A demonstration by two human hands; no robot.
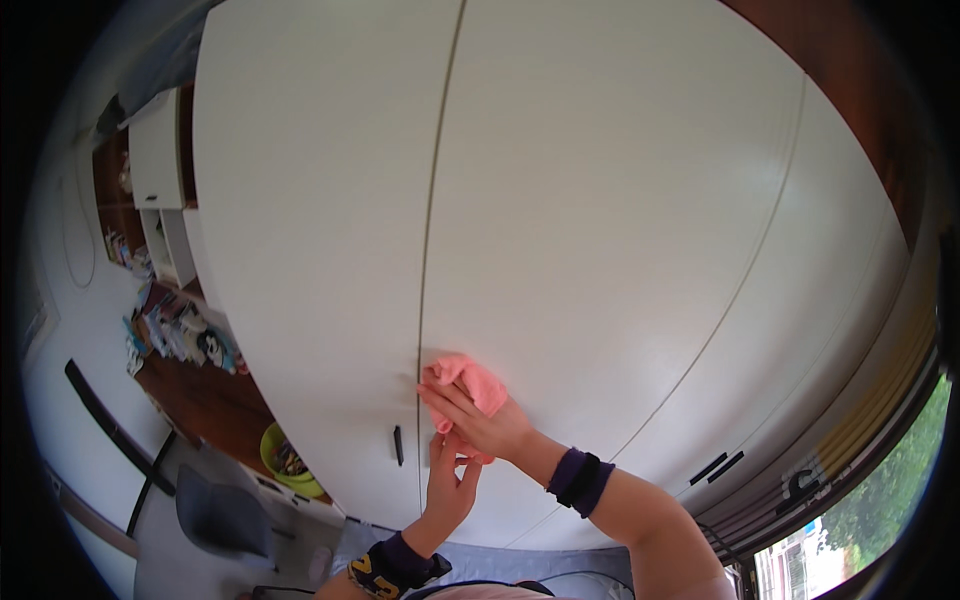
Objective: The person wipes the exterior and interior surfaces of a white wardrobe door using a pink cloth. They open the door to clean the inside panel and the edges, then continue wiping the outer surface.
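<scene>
My right hand (480, 424) presses a folded pink cloth (480, 381) flat against a tall white wardrobe door (585, 225), close to the vertical seam with the door (322, 262) on its left. Just below it, my left hand (451, 487) reaches up with thumb and fingertips at the lower edge of the cloth; whether it grips the cloth or something behind it is hidden. A black door handle (398, 445) sits on the left door, beside the seam. Both wrists wear dark bands.
Two black handles (716, 467) are on the doors to the right, near a window (862, 517) with a curtain. At left stand a grey chair (225, 517), a brown desktop (202, 397) with a yellow-green bin (281, 459), and shelves (161, 240). Grey-blue fabric (480, 562) lies below.
</scene>
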